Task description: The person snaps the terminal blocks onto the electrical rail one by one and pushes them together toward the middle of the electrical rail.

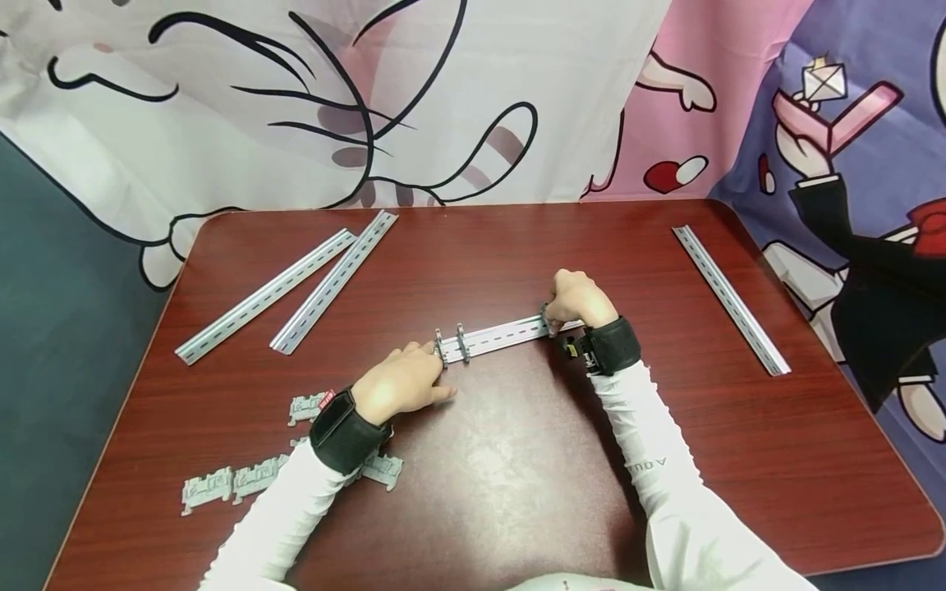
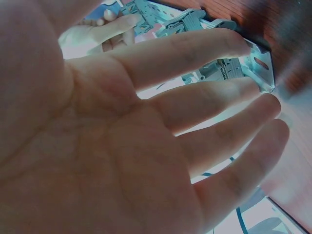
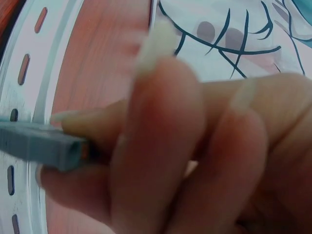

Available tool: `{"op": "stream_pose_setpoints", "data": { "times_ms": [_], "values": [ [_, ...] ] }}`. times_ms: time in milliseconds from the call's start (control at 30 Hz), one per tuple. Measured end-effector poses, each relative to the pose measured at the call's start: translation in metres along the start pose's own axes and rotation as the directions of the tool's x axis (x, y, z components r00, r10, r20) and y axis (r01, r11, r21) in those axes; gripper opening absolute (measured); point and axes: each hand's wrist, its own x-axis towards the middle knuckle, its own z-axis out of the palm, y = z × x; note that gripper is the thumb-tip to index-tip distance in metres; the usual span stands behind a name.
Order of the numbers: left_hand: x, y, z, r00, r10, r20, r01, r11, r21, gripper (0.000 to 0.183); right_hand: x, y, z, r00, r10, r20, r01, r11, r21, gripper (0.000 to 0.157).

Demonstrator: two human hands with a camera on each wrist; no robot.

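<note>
A slotted metal DIN rail (image 1: pixel 510 334) lies at a slight slant across the middle of the table. Two grey clips (image 1: pixel 462 343) stand on it near its left end. My left hand (image 1: pixel 399 380) is at that end; in the left wrist view its fingers are almost straight, and fingertips (image 2: pixel 251 87) reach the rail's end plate (image 2: pixel 263 70). Toward the other end, my right hand (image 1: pixel 584 300) pinches another grey clip (image 3: pixel 44 146) between thumb and index finger, over the rail's slots. Whether this clip is seated on the rail cannot be told.
Two more slotted rails, one (image 1: pixel 266 295) beside another (image 1: pixel 336 283), lie at the back left. A single rail (image 1: pixel 732 300) lies at the right. Several loose grey clips (image 1: pixel 207 488) sit near my left forearm, which partly covers them. A printed curtain (image 1: pixel 443 98) hangs behind the table.
</note>
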Motion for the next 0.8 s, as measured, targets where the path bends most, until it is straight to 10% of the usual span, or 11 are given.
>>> {"op": "stream_pose_setpoints", "data": {
  "times_ms": [800],
  "values": [
    [0.000,0.003,0.000,1.000,-0.002,-0.022,0.002,1.000,0.005,0.035,-0.006,-0.012,0.004,0.998,-0.024,0.063,0.026,0.999,-0.025,0.014]
  ]
}}
